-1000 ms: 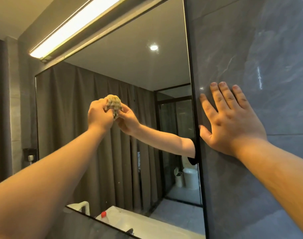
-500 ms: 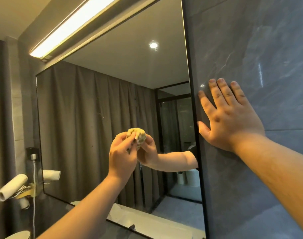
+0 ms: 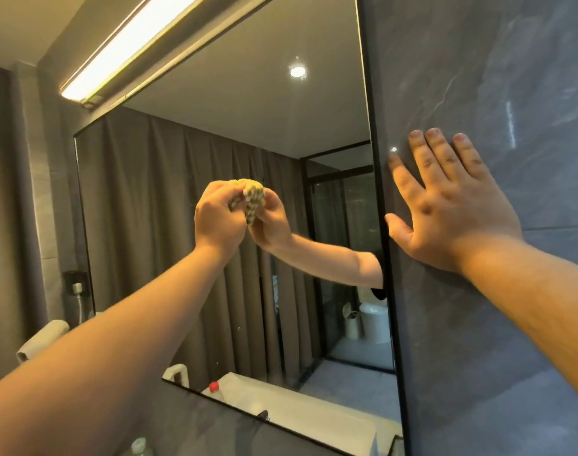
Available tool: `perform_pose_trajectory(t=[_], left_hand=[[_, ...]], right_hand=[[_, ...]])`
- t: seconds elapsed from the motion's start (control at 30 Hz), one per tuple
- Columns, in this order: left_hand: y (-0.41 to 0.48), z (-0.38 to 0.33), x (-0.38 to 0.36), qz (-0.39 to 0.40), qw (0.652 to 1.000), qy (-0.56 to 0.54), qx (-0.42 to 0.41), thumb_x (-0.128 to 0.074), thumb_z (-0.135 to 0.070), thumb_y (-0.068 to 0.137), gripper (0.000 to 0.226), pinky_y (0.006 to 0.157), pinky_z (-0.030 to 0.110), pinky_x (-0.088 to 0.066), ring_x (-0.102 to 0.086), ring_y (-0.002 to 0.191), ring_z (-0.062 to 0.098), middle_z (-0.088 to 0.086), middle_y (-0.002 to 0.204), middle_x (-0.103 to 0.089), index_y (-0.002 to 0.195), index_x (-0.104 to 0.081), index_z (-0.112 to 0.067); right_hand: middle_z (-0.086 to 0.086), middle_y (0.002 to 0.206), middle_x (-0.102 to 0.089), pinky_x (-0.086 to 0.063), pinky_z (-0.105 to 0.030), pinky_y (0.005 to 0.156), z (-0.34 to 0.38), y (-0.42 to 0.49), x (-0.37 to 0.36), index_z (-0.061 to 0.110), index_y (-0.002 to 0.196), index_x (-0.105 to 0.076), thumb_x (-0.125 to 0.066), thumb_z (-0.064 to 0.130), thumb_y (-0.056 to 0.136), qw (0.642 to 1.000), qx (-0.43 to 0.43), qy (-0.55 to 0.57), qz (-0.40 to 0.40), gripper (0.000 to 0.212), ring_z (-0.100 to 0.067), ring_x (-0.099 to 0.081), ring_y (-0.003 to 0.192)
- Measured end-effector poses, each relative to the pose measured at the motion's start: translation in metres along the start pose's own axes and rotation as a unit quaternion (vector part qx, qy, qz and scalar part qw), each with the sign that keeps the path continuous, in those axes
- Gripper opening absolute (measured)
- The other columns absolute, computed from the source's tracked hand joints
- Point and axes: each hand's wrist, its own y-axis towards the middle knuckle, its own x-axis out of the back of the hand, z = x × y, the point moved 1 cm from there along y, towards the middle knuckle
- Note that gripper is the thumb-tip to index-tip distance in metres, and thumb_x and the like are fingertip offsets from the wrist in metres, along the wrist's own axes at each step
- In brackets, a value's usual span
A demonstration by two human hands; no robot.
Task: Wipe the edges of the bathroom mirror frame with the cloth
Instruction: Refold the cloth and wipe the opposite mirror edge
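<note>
Bathroom setting: grey stone-look wall panels surround a large mirror with a thin black frame point(image 3: 384, 258), lit by a strip light point(image 3: 142, 44) above.

Nearest the camera, both forearms reach forward. The right hand point(image 3: 452, 212) lies flat on the wall panel point(image 3: 511, 93) just beside the frame's right edge, fingers straight and spread, holding nothing; it appears to serve as a brace. The left hand point(image 3: 220, 218) is clenched round a bunched yellowish cloth point(image 3: 253, 199) and presses it against the glass near the middle of the mirror point(image 3: 182, 159), well apart from all four edges.

Progress, as a judgement: the cloth is on the glass face, not on the frame, so edge wiping is not in hand at this moment. No streaks, damp marks or dust lines on the frame can be made out, so which edges are done cannot be determined. All four edges should be treated as outstanding until shown otherwise.

Containers: below the mirror's lower edge, a bottle top point(image 3: 139, 447) shows at the bottom of the view; contents cannot be told. Farther off, in reflection only, a bottle with a red cap point(image 3: 214, 388) stands by a white counter, a small white bin point(image 3: 351, 324) sits beside a toilet point(image 3: 376, 320), and its contents are hidden. Curtains point(image 3: 156, 209) and a glass shower enclosure point(image 3: 340, 192) close the reflected background.
</note>
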Motion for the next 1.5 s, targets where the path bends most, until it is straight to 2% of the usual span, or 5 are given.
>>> perform_pose_trajectory(t=[0.33, 0.7, 1.0, 1.2, 1.5], left_hand=[[-0.090, 0.012, 0.001, 0.017, 1.000, -0.007, 0.015, -0.069, 0.005, 0.077, 0.029, 0.083, 0.018, -0.048, -0.061, 0.092, 0.014, -0.007, 0.098, -0.059, 0.099, -0.075, -0.013], [-0.223, 0.011, 0.001, 0.068, 0.987, -0.008, 0.146, -0.071, 0.007, 0.079, 0.029, 0.081, 0.004, -0.041, -0.056, 0.092, 0.002, -0.006, 0.099, -0.056, 0.101, -0.071, -0.013], [-0.188, 0.016, 0.005, 0.067, 0.990, 0.001, 0.121, -0.068, 0.007, 0.078, 0.033, 0.079, 0.021, -0.051, -0.059, 0.088, 0.012, -0.002, 0.096, -0.061, 0.102, -0.073, -0.014], [-0.117, 0.007, 0.000, 0.029, 0.994, -0.009, 0.101, -0.064, -0.003, 0.087, 0.027, 0.081, 0.004, -0.041, -0.058, 0.095, 0.011, 0.000, 0.101, -0.062, 0.109, -0.072, -0.015], [-0.181, -0.023, -0.025, 0.027, 0.987, -0.065, 0.144, -0.052, -0.006, 0.096, 0.040, 0.104, 0.015, -0.039, -0.048, 0.124, 0.014, 0.005, 0.135, -0.048, 0.136, -0.056, -0.010]], right_hand=[[-0.031, 0.157, -0.021, -0.010, -0.057, 0.121, 0.001, -0.004, 0.001, 0.006, 0.151, -0.032, -0.027, 0.061, 0.089, 1.000, 0.010, 0.015, 0.002, 0.083, -0.046, -0.016, 0.147], [-0.033, 0.156, -0.020, -0.009, -0.058, 0.121, 0.024, -0.039, -0.004, 0.002, 0.151, -0.031, -0.031, 0.063, 0.087, 0.998, 0.028, 0.032, 0.037, 0.088, -0.048, -0.013, 0.146], [-0.032, 0.157, -0.018, -0.010, -0.057, 0.121, 0.028, -0.044, -0.006, 0.002, 0.151, -0.030, -0.034, 0.060, 0.088, 0.999, 0.018, 0.037, 0.035, 0.085, -0.047, -0.013, 0.147], [-0.032, 0.156, -0.019, -0.009, -0.056, 0.121, 0.029, -0.044, -0.006, 0.001, 0.150, -0.032, -0.034, 0.059, 0.088, 0.999, 0.015, 0.039, 0.035, 0.085, -0.047, -0.014, 0.147], [-0.032, 0.156, -0.020, -0.010, -0.056, 0.121, 0.031, -0.045, -0.008, 0.001, 0.150, -0.033, -0.036, 0.058, 0.088, 0.998, 0.008, 0.043, 0.035, 0.084, -0.047, -0.014, 0.147]])
